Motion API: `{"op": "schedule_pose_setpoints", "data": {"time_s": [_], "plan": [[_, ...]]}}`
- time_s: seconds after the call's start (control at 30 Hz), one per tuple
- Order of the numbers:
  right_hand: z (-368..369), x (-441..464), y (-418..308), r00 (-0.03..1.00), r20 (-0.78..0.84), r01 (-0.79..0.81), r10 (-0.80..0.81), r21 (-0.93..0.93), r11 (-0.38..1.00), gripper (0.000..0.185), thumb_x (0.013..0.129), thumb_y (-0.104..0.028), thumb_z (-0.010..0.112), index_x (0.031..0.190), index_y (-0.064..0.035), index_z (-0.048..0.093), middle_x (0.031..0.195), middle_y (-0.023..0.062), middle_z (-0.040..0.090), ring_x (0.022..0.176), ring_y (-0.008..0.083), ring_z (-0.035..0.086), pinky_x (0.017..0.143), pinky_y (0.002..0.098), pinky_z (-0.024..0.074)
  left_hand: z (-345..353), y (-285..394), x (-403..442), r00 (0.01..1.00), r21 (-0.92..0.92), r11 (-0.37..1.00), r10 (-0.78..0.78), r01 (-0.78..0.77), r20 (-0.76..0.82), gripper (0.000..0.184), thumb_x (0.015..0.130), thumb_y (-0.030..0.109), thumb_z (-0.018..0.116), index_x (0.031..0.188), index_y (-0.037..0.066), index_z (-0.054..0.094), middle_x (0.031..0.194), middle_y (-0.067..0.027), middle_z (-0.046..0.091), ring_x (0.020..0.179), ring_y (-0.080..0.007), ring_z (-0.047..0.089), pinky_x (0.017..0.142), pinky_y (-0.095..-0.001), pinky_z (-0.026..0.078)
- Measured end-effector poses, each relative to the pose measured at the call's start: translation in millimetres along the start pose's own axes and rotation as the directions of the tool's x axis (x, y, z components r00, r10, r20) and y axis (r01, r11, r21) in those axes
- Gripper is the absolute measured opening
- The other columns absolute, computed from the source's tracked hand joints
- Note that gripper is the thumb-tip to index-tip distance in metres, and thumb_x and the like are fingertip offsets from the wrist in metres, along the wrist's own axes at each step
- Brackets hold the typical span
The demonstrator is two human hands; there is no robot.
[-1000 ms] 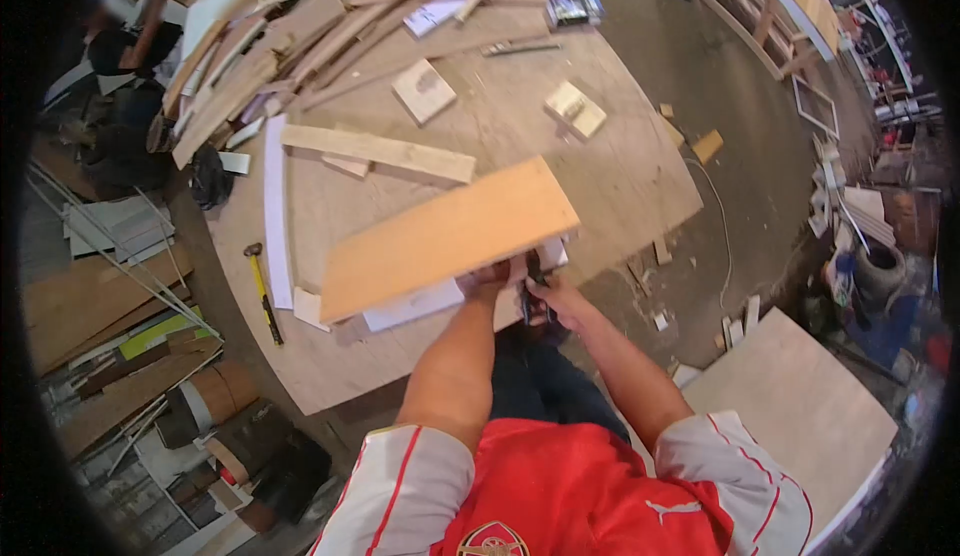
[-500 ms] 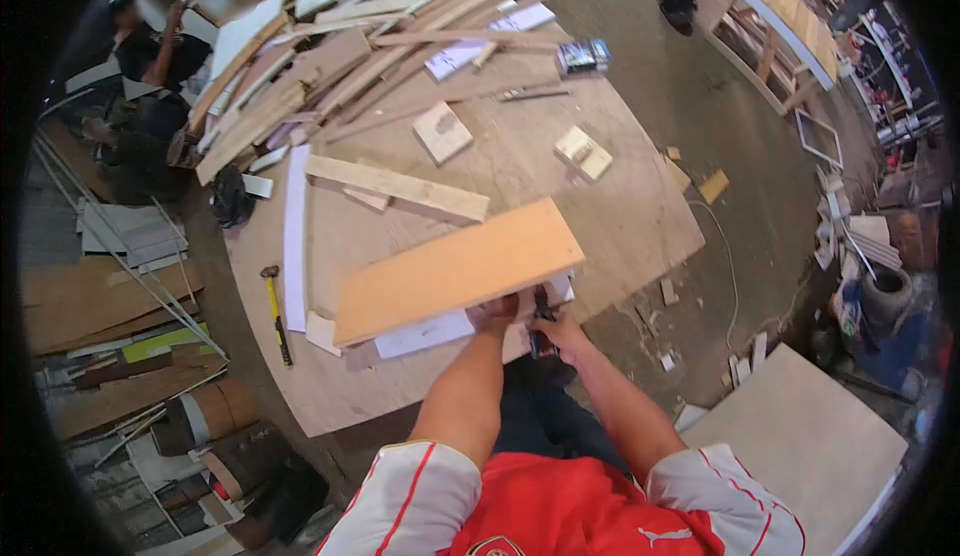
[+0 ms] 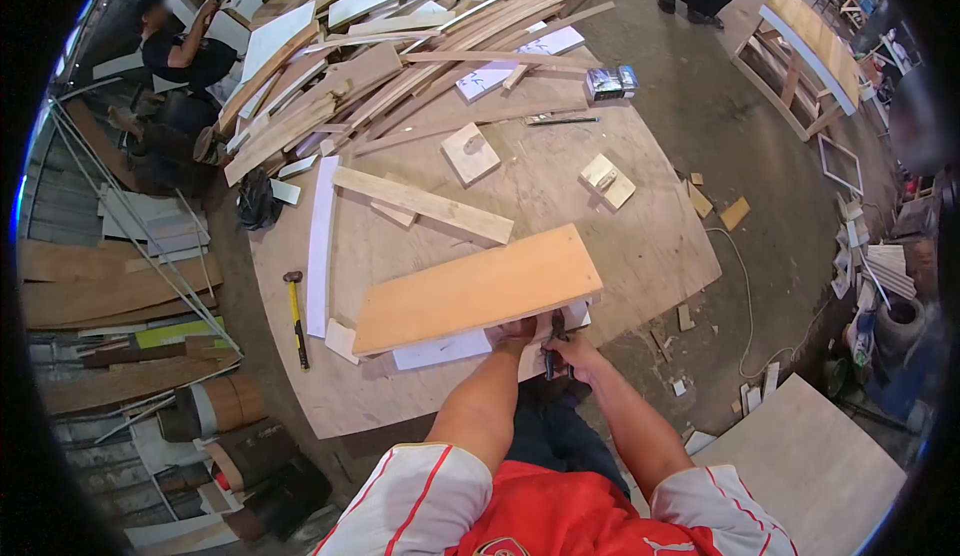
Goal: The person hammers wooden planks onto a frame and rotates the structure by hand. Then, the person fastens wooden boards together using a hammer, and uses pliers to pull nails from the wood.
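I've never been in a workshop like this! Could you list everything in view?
Table: 1, light brown, centre
Orange board: 1, by the hands
White board: 1, below the orange board
Hammer: 1, yellow and black handle, table's left
White strip: 1, right of the hammer
Square blocks: 2, pale, mid-table
Scrap pile: uncountable pieces, brown and white, table's far end
Box: 1, dark and blue, far right corner
Bag: 1, black, table's left edge
Dark tool: 1, in the right hand
Other people: 2, dark clothes, far left and far right
Left hand: 1, bare, under the orange board's near edge
Right hand: 1, bare, gripping the tool
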State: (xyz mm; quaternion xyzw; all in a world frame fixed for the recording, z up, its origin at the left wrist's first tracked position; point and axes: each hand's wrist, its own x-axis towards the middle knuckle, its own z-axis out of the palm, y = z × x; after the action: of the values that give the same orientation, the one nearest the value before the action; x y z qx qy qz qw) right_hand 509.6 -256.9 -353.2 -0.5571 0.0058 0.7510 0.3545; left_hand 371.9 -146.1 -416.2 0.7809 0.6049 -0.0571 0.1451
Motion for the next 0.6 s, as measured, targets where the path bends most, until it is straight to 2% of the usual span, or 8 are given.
{"op": "schedule_pose_setpoints", "data": {"time_s": [0.03, 0.17, 0.3, 0.33, 0.37, 0.4, 0.47, 0.6], "plan": [[2, -1, 0, 1.0, -0.015, 0.021, -0.021, -0.01, 1.0, 0.014, 0.094, -0.012, 0.07, 0.1, 0.0011, 0.068, 0.082, 0.0134, 0.073, 0.068, 0.0241, 0.074, 0.053, 0.0382, 0.0613, -5, 2, 0, 0.999, -0.025, 0.999, -0.027, 0.028, 0.043, 0.048, 0.1, 0.044, 0.048, 0.139, 0.019, 0.061, 0.142, -0.0082, 0.062, 0.132, -0.033, 0.056, 0.109, -0.0543, 0.042], [9, 4, 8, 0.992, -0.064, 0.106, -0.108, -0.033, 0.994, 0.011, 0.092, -0.009, 0.069, 0.099, -0.0004, 0.067, 0.08, 0.0112, 0.071, 0.063, 0.0228, 0.072, 0.05, 0.0371, 0.0603, 32, -17, 2, 0.995, 0.141, 0.985, 0.095, -0.097, 0.025, 0.049, 0.102, 0.045, 0.044, 0.14, 0.019, 0.061, 0.145, -0.0089, 0.06, 0.134, -0.0323, 0.055, 0.111, -0.0534, 0.042], [15, 10, 14, 0.973, -0.156, 0.177, -0.169, 0.041, 0.983, 0.01, 0.088, -0.007, 0.07, 0.094, -0.0016, 0.063, 0.072, 0.0095, 0.067, 0.055, 0.022, 0.067, 0.045, 0.0379, 0.0554, 6, -9, 0, 0.994, 0.069, 0.991, 0.111, -0.111, 0.007, 0.049, 0.102, 0.045, 0.045, 0.139, 0.018, 0.061, 0.144, -0.0098, 0.061, 0.133, -0.0332, 0.056, 0.11, -0.0535, 0.042], [12, 13, 14, 0.979, -0.2, 0.041, -0.048, -0.039, 0.998, 0.008, 0.086, -0.006, 0.07, 0.09, -0.0017, 0.064, 0.072, 0.01, 0.067, 0.054, 0.0225, 0.066, 0.042, 0.0383, 0.0523, -3, -5, -2, 0.994, 0.043, 0.993, 0.112, -0.113, 0.013, 0.049, 0.101, 0.045, 0.045, 0.138, 0.018, 0.061, 0.144, -0.01, 0.061, 0.133, -0.0334, 0.056, 0.11, -0.0535, 0.042], [18, 1, 6, 0.975, -0.203, 0.091, -0.087, 0.009, 0.996, 0.007, 0.085, -0.005, 0.07, 0.088, -0.0011, 0.065, 0.072, 0.0115, 0.068, 0.055, 0.0224, 0.068, 0.041, 0.0373, 0.0514, -9, -2, -3, 0.993, 0.028, 0.993, 0.112, -0.113, 0.026, 0.048, 0.101, 0.045, 0.046, 0.138, 0.018, 0.061, 0.144, -0.0102, 0.061, 0.133, -0.0336, 0.056, 0.11, -0.0535, 0.042], [19, -2, 1, 0.98, -0.195, 0.028, -0.03, -0.016, 0.999, 0.009, 0.085, -0.005, 0.07, 0.091, 0.0004, 0.066, 0.074, 0.0133, 0.07, 0.056, 0.023, 0.069, 0.04, 0.0362, 0.0512, -12, 0, -4, 0.993, 0.016, 0.993, 0.113, -0.114, 0.036, 0.048, 0.101, 0.045, 0.046, 0.138, 0.018, 0.062, 0.143, -0.0104, 0.061, 0.132, -0.0338, 0.056, 0.11, -0.0536, 0.042], [22, -9, -8, 0.981, -0.194, 0.015, -0.016, -0.009, 1.0, 0.011, 0.086, -0.007, 0.07, 0.094, 0.001, 0.067, 0.078, 0.0139, 0.071, 0.057, 0.0239, 0.07, 0.041, 0.0348, 0.0515, -15, 3, -2, 0.991, 0.002, 0.993, 0.122, -0.122, 0.057, 0.048, 0.101, 0.045, 0.047, 0.137, 0.017, 0.062, 0.143, -0.0109, 0.061, 0.132, -0.0343, 0.056, 0.11, -0.0536, 0.042], [27, -8, -12, 0.98, -0.178, -0.068, 0.085, 0.1, 0.993, 0.014, 0.088, -0.01, 0.071, 0.095, 0.0011, 0.067, 0.08, 0.0133, 0.072, 0.057, 0.0246, 0.07, 0.043, 0.0342, 0.0543, -22, 5, 2, 0.988, -0.014, 0.992, 0.129, -0.129, 0.085, 0.048, 0.1, 0.044, 0.048, 0.137, 0.016, 0.062, 0.142, -0.0117, 0.062, 0.131, -0.0352, 0.057, 0.109, -0.0537, 0.043]]}}
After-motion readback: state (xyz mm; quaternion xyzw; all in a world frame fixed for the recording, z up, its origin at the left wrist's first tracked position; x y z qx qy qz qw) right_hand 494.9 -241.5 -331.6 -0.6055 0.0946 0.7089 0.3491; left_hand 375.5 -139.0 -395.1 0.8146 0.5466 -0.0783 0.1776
